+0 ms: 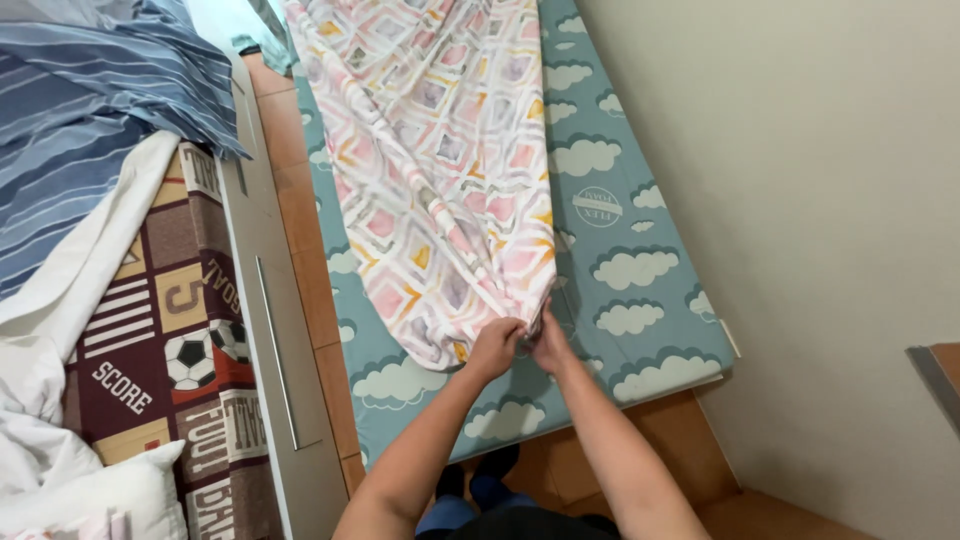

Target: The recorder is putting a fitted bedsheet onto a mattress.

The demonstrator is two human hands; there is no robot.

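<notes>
Left hand (497, 345) and right hand (548, 345) closed on patterned sheet (440, 170) at 6 o'clock; may slip off cloud mattress (620, 270).

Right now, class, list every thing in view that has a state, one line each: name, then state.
Patterned sheet: bunched at its near edge, spread loosely over the mattress.
Cloud-print mattress: flat on the floor, partly covered.
Left hand: fingers closed on the sheet's edge.
Right hand: fingers closed on the sheet's edge.
Striped blue bedding: rumpled.
Football-print cover: lying flat, partly hidden.
White pillow: lying loose.
</notes>
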